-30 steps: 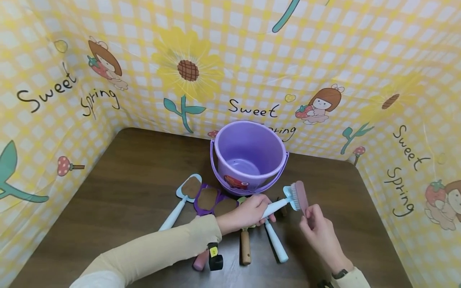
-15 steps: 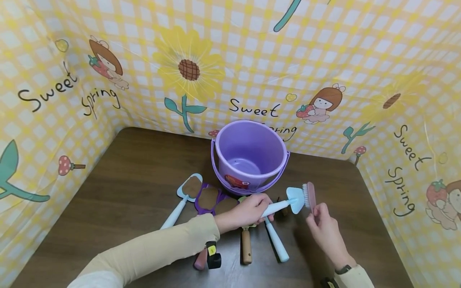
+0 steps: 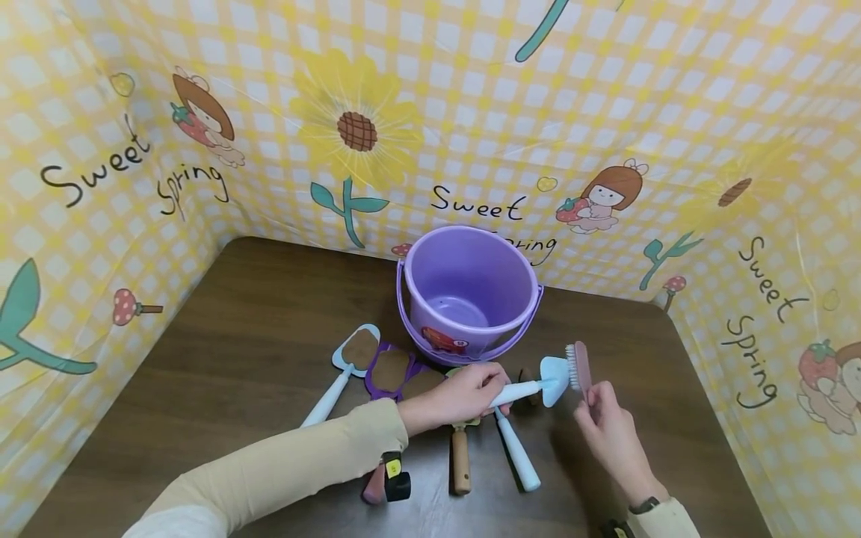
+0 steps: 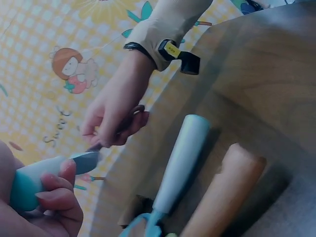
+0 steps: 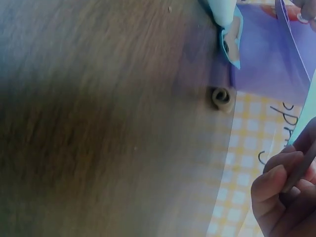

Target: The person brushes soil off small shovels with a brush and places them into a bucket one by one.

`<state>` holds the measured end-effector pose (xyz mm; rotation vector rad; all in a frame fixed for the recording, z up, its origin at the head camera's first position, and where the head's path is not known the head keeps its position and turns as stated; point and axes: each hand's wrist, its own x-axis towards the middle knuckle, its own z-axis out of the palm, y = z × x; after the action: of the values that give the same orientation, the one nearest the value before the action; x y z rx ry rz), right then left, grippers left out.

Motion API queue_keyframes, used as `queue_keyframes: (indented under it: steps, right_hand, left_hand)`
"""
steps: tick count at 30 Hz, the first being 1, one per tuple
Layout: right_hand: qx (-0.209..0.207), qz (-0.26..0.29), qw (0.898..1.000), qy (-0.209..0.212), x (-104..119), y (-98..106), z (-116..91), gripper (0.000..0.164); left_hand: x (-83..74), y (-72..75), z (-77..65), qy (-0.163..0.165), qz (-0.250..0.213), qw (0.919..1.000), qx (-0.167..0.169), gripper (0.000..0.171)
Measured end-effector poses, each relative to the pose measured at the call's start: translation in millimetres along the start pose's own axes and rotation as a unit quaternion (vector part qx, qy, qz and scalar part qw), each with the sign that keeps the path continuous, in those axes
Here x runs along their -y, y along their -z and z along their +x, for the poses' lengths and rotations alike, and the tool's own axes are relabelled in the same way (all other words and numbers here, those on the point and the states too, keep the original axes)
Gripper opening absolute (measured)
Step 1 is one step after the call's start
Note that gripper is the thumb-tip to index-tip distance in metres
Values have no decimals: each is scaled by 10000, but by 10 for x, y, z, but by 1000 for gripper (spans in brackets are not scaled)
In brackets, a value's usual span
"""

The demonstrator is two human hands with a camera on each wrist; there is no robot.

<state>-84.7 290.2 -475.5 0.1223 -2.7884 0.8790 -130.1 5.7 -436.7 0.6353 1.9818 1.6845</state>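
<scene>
In the head view my left hand [image 3: 471,392] grips the pale blue handle of a small trowel [image 3: 555,379], held above the table with its blade pointing right. My right hand [image 3: 608,433] pinches a pink brush [image 3: 581,365] by its handle end. The white bristles meet the right edge of the blade. From the left wrist view, the left fingers [image 4: 59,197] curl round the trowel handle, while the other hand holds the brush beyond it. Only the thin brush handle [image 5: 298,173] between curled fingers shows clearly in the right wrist view.
A purple bucket [image 3: 430,325] stands at the back. In front lie a blue-handled tool [image 3: 518,452], a wooden-handled tool [image 3: 460,459], purple pieces with brown faces [image 3: 390,371], another blue trowel [image 3: 327,396] and a pink handle [image 3: 374,487]. Patterned cloth [image 3: 269,194] surrounds the brown table [image 3: 235,336].
The right hand and brush have shifted right, from over the blade to its outer edge. The trowel blade has turned to show its flat face and dipped slightly. The left hand stays nearly in place.
</scene>
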Motion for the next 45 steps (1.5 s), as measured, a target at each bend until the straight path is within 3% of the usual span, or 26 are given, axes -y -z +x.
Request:
queue_keyframes:
  steps: [5,11,17,23,30,34,37,45]
  right_hand:
    - [147,-136,9997,-153,-87,-5,19,20]
    - [558,-46,9976,-408,-80,-5,20,21]
    - [386,-171,9991,-5,-68,-27,69,21]
    - [261,-186,9994,145,-34,-35,92,19]
    - [303,-133,9994,32,-66,-60,41,20]
    - [314,-145,9994,68,-85,-61,36,20]
    - [280,-153,9994,109,-88,-49,51,21]
    - [422,-75,9990,-92,-66,-47,59,20]
  left_hand:
    - [-143,94,-21,-251,466,9986,-86,25]
    - [-352,215,-86,-357,715,9966,176,24]
    - [-533,391,-158,-684,1428,9873,159,26]
    - [-758,606,-203,-1005,2095,9722,-305,25]
    - [-1045,921,-295,-889,2382,9614,-1055,22]
    - [-1134,1078,-316,-818,2775,9442,-1576,21]
    - [-1170,1135,-301,-744,3198,9277,-1776,21]
    - [-1130,1163,-85,-535,4267,8884,-1605,22]
